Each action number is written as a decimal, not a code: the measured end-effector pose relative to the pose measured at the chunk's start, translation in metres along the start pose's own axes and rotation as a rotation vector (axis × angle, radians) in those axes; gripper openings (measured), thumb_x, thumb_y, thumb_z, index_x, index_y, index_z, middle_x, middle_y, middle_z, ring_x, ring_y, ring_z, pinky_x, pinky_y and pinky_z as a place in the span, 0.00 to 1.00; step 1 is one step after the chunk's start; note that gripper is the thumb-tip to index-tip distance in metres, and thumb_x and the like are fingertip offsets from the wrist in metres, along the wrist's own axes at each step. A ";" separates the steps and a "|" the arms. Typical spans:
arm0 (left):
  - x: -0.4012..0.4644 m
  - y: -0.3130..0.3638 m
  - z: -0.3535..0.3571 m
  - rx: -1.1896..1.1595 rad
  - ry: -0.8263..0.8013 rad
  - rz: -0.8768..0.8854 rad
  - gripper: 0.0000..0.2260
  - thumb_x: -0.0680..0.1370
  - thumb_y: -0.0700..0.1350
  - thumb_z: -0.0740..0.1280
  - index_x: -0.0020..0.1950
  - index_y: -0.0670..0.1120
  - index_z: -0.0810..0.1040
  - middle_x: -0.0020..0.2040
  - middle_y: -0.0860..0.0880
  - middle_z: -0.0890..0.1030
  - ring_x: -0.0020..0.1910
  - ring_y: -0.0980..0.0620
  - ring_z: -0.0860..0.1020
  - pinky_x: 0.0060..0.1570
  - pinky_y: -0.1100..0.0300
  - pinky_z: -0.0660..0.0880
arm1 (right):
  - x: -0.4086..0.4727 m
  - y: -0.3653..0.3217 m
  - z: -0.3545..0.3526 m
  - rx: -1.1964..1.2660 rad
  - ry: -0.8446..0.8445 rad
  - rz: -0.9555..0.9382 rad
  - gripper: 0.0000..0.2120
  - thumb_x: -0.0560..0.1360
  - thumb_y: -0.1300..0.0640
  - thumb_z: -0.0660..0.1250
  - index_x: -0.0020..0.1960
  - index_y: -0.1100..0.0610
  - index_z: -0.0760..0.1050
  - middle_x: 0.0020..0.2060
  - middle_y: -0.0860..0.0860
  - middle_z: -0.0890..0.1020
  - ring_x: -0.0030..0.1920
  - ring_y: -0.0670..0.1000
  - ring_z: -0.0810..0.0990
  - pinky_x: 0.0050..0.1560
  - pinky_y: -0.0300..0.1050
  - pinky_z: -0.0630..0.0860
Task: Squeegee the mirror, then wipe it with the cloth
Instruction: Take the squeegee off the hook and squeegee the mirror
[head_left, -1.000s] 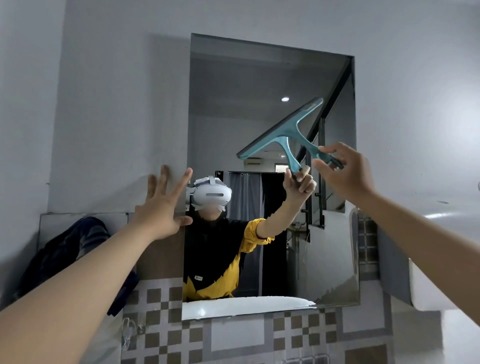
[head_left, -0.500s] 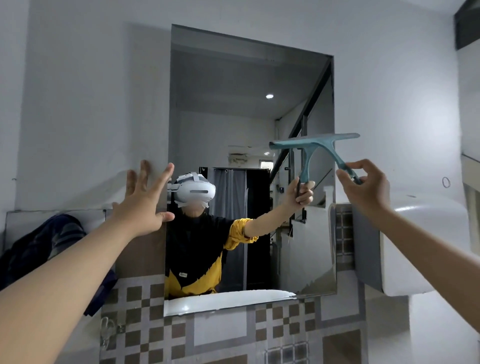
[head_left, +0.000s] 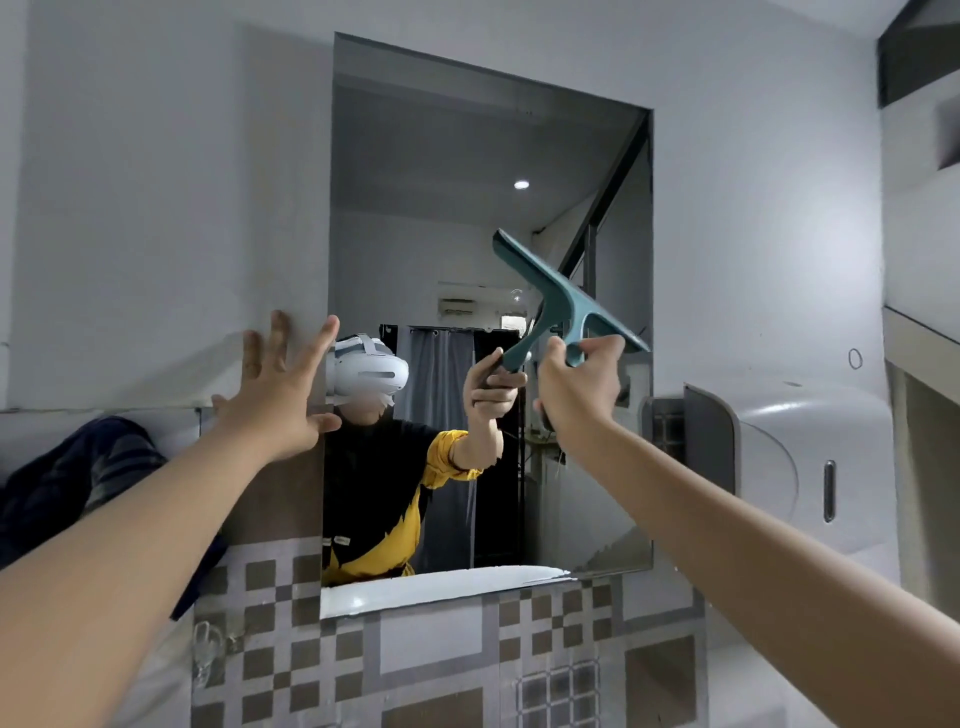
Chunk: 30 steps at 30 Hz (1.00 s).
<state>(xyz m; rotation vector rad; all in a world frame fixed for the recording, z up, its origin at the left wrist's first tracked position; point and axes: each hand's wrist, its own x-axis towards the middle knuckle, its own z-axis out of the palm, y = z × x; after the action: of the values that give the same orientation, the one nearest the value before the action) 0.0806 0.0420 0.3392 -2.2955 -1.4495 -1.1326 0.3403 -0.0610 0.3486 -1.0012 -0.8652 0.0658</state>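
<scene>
Gripping the squeegee (head_left: 563, 296) by its handle, the right hand (head_left: 579, 387) is closed around the lower stem, in front of the right half of the mirror (head_left: 441, 218). The blade bar runs diagonally, upper end toward the mirror's centre, lower end near its right edge. Whether the blade edge touches the glass cannot be told. The left hand (head_left: 275, 400) is spread wide and empty, flat at the mirror's left edge, apparently bracing. No cloth can be identified with certainty; a dark fabric bundle (head_left: 78, 483) lies well left of the mirror. Judgement: squeegeeing is under way. Recommended practice: level the blade, seat its full edge on the glass, pull straight overlapping strokes downward with steady pressure, keeping the bracing hand off the glass.
</scene>
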 end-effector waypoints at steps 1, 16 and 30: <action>-0.001 0.001 -0.001 0.003 -0.004 -0.007 0.49 0.72 0.51 0.71 0.66 0.74 0.31 0.75 0.54 0.27 0.74 0.45 0.31 0.60 0.21 0.53 | -0.007 -0.002 0.007 0.019 -0.014 0.012 0.10 0.78 0.52 0.62 0.49 0.52 0.61 0.44 0.55 0.78 0.39 0.57 0.81 0.37 0.47 0.76; -0.033 -0.031 0.028 0.200 0.094 0.182 0.44 0.70 0.65 0.65 0.74 0.64 0.36 0.77 0.47 0.33 0.75 0.47 0.34 0.69 0.32 0.47 | -0.091 -0.018 0.084 -0.055 -0.340 -0.171 0.10 0.77 0.52 0.63 0.52 0.50 0.62 0.40 0.56 0.81 0.36 0.58 0.84 0.35 0.62 0.81; -0.036 -0.052 0.047 0.248 0.181 0.249 0.39 0.67 0.77 0.45 0.74 0.65 0.41 0.77 0.49 0.33 0.75 0.47 0.32 0.67 0.37 0.36 | -0.033 0.015 0.014 -0.449 -0.247 -0.633 0.13 0.73 0.50 0.71 0.56 0.53 0.77 0.31 0.47 0.82 0.27 0.47 0.78 0.28 0.47 0.79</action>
<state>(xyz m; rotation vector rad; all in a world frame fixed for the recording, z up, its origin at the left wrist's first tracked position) 0.0526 0.0678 0.2702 -2.0734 -1.1313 -0.9968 0.3138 -0.0568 0.3207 -1.1005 -1.4314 -0.5748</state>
